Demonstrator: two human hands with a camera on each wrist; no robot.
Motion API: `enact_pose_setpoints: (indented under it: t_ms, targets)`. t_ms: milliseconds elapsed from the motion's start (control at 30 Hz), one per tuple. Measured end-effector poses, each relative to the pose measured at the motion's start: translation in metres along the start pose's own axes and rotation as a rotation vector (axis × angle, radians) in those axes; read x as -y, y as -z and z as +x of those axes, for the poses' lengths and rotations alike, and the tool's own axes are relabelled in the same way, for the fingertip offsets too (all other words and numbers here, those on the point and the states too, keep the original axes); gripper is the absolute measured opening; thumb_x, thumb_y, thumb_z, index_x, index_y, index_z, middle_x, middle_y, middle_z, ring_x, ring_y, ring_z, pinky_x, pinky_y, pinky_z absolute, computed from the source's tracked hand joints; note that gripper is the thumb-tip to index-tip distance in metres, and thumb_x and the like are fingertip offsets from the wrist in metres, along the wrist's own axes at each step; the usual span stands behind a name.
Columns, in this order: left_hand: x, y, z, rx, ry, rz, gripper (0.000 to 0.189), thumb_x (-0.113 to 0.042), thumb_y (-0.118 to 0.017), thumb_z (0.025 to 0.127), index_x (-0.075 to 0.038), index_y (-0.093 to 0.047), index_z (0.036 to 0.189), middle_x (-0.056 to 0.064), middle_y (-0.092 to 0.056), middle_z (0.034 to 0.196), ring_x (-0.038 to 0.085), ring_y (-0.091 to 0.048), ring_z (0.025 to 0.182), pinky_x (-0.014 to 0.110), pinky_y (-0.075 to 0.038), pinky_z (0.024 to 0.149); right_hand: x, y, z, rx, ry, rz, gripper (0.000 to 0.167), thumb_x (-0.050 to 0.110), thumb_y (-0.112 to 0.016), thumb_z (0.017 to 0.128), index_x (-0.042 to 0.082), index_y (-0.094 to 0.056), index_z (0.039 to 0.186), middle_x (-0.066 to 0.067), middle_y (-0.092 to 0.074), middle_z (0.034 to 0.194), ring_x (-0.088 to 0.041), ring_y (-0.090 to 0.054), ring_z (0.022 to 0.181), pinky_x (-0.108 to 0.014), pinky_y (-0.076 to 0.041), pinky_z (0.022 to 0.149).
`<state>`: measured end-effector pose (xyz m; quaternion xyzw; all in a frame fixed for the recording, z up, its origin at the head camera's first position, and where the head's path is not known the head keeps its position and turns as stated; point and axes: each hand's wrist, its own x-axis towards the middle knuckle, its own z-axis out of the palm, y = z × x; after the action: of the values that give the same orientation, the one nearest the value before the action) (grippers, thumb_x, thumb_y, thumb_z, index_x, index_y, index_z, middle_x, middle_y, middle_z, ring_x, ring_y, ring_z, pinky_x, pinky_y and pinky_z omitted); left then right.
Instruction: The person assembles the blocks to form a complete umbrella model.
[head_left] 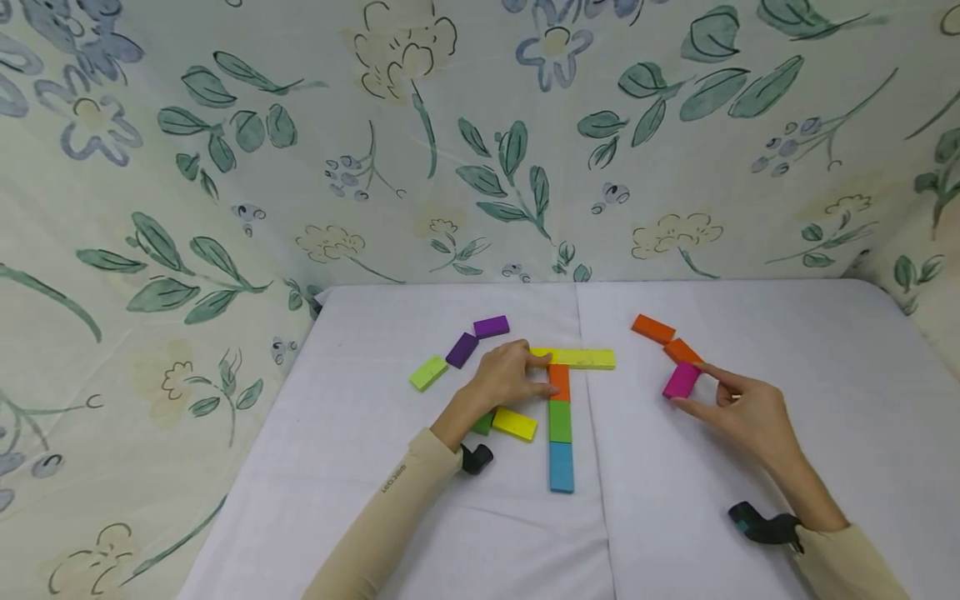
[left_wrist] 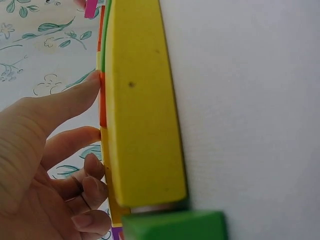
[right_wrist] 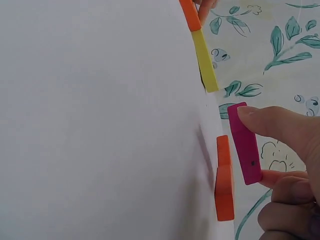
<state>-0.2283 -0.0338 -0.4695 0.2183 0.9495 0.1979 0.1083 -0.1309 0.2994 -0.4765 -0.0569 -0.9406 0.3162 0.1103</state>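
Note:
My right hand [head_left: 753,412] pinches a magenta block [head_left: 682,380] by its ends between thumb and forefinger. In the right wrist view the magenta block [right_wrist: 245,145] overlaps the background above the table edge, beside two orange blocks [right_wrist: 225,192]. My left hand [head_left: 506,375] reaches over the table, fingertips right at a T of blocks. Its thumb lies at the side of an orange block [head_left: 559,382], and its forefinger is by the left end of the yellow bar [head_left: 585,359]. Below the orange block, a green block [head_left: 560,421] and a blue block [head_left: 561,467] continue the stem.
A yellow block [head_left: 514,424] and a partly hidden green block [head_left: 483,423] lie under the left wrist. Purple blocks [head_left: 491,326] and a lime block [head_left: 428,373] lie to the left. Two orange blocks [head_left: 653,328] lie behind the magenta one. Flowered cloth [head_left: 480,150] hangs behind the white table.

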Motion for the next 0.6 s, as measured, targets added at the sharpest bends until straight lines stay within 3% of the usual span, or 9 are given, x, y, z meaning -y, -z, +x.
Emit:
enact_pose_setpoints:
  t_ms: [200,433,600]
  targets:
    - [0.000,0.000,0.000,-0.001,-0.008,0.021,0.064,-0.056,-0.080,0.085,-0.029,-0.062,0.140,-0.001,-0.051,0.090,0.013,-0.044,0.074,0.022,-0.029,0.064,0.015,-0.012,0.024,0.079,0.042,0.036,0.075,0.034,-0.091,0.079,-0.010,-0.064,0.133,-0.003,-0.043,0.064,-0.014,-0.039,0.058,-0.029,-0.027,0.047]
    - [0.001,0.001,0.001,-0.003,-0.011,0.015,0.063,-0.055,-0.081,0.085,-0.029,-0.063,0.140,-0.002,-0.053,0.090,0.013,-0.044,0.074,0.022,-0.029,0.064,0.024,-0.027,0.055,0.192,0.045,0.031,0.071,0.037,-0.090,0.080,-0.011,-0.067,0.126,-0.003,-0.045,0.067,-0.018,-0.042,0.064,-0.028,-0.029,0.050]
    - [0.002,0.001,0.001,-0.003,-0.017,0.006,0.063,-0.054,-0.081,0.085,-0.029,-0.063,0.140,-0.003,-0.055,0.093,0.013,-0.046,0.077,0.021,-0.031,0.065,0.025,-0.033,0.069,0.242,0.024,0.040,0.071,0.036,-0.087,0.083,-0.004,-0.064,0.137,-0.003,-0.042,0.068,-0.019,-0.042,0.066,-0.028,-0.029,0.052]
